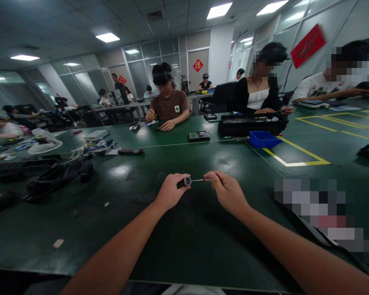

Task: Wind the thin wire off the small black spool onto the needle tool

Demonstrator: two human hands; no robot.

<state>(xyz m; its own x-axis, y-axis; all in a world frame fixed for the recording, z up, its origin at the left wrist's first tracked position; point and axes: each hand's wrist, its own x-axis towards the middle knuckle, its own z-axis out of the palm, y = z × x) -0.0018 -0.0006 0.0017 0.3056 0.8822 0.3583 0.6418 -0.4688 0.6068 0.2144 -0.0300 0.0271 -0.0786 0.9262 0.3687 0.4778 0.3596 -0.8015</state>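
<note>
Presently, as I judge it, you are at the step of working with the slim tool (206,180) at the round open end of the black cylinder (187,181). Your left hand (171,189) grasps this cylinder, with the fingers wrapped about its body and the pale-rimmed end left uncovered. Your right hand (226,191) pinches the red handle of the tool between thumb and fingers, so each grip is closed upon its object. The thin metal shaft points from the right grip across to the rim (whether its tip touches inside, I cannot tell). Both objects are held above the green table (89,213), the cylinder just beside the tip. The next move probably calls for a steady left grip and small, straight guidance of the shaft from the right.
</note>
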